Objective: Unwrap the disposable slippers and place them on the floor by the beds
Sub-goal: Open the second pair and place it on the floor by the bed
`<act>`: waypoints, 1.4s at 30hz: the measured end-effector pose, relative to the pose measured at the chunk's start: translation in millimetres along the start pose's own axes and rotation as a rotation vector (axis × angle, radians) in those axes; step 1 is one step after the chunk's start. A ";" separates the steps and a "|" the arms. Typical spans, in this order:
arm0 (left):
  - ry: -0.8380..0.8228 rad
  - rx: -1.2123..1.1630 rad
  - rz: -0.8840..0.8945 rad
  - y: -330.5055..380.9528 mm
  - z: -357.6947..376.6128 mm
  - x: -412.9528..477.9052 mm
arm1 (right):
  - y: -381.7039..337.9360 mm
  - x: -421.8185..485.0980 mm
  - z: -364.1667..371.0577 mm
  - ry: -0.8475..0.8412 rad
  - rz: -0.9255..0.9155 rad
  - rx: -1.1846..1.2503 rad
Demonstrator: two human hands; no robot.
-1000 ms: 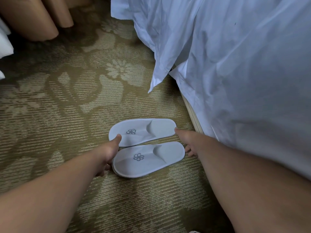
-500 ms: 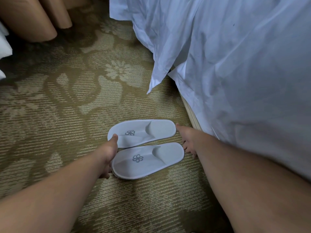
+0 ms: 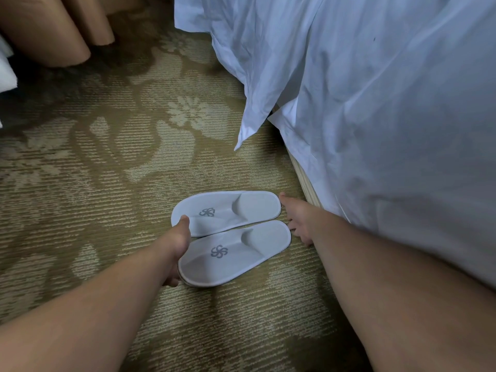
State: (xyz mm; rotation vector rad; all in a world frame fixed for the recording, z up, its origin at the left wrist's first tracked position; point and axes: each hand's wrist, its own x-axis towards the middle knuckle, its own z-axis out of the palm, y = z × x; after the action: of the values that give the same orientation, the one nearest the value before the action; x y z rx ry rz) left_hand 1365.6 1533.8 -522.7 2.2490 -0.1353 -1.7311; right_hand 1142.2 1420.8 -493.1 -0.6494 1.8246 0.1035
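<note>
No legible lettering; grey swirl emblems on far slipper and near slipper.

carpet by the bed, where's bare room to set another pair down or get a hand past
Widest bare carpet lies left of the slippers, up to the curtain. Another patch lies beyond them, below the hanging sheet corner. Crowded: the strip between the heels and the bed base, filled by the right hand; the left hand covers the toe ends.
</note>
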 end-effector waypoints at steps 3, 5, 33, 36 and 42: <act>0.012 -0.008 -0.004 1.6 0.6 0.1 | -0.8 -1.0 1.0 -0.003 -0.006 0.002; 0.005 -0.016 -0.008 3.1 1.4 -0.7 | -0.6 0.9 1.1 0.008 -0.008 -0.008; 0.031 -0.095 0.043 7.3 -3.8 2.5 | 1.7 6.8 -4.2 -0.006 -0.016 -0.048; 0.011 -0.104 0.041 9.1 -2.8 0.4 | 1.7 8.3 -3.2 -0.012 -0.016 -0.059; 0.025 -0.101 0.022 8.1 -3.3 1.4 | 0.5 10.2 -3.1 -0.027 0.002 -0.083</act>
State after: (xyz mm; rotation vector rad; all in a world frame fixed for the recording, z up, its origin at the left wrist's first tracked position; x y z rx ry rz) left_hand 1370.0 1526.4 -520.9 2.1879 -0.0657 -1.6590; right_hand 1137.2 1416.2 -501.2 -0.7008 1.8022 0.1891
